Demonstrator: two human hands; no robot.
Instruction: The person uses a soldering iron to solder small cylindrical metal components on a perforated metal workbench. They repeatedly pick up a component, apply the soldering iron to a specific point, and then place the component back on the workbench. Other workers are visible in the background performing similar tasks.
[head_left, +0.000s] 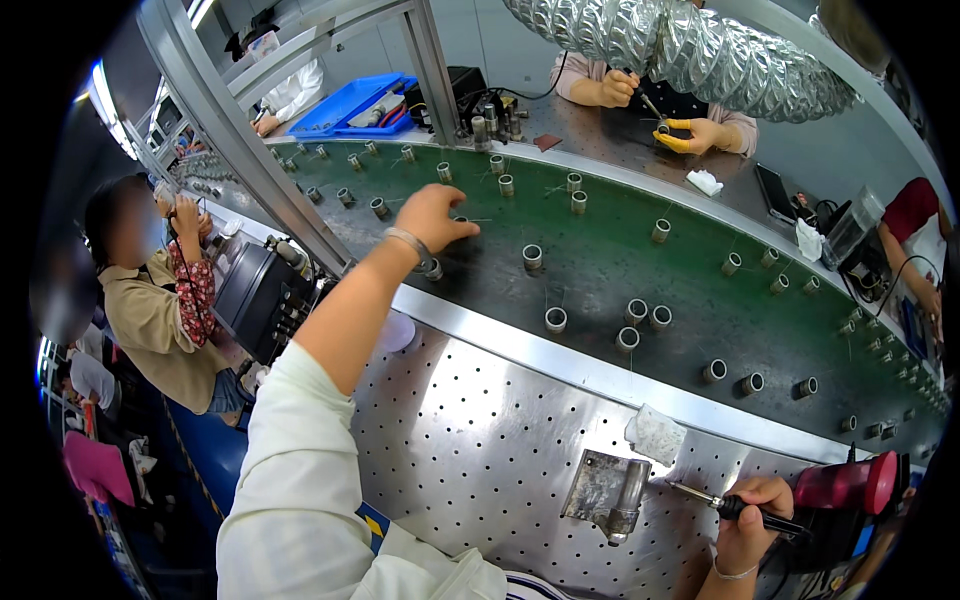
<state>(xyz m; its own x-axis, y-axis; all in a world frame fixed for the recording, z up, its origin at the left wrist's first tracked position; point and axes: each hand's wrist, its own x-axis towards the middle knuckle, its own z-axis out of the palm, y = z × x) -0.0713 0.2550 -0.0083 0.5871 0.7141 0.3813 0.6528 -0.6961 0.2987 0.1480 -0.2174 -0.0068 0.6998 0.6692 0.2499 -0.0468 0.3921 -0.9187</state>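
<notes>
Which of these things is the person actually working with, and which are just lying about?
In use:
left hand, reaching among the small metal rings on the green belt
right hand, holding a soldering iron
metal holder beside the iron's tip

Lying about:
white rag
blue tray
foil air duct

My left arm runs from the lower left of the frame up toward the upper middle, sleeve pushed up to the elbow, forearm bare and nearly straight. My left hand (432, 217) is palm down with the fingers curled together at their tips, a thin band around the wrist. My right hand (752, 518) sits at the lower right, wrist bent, fingers closed in a pen-like grip, a thin band on that wrist too.
</notes>
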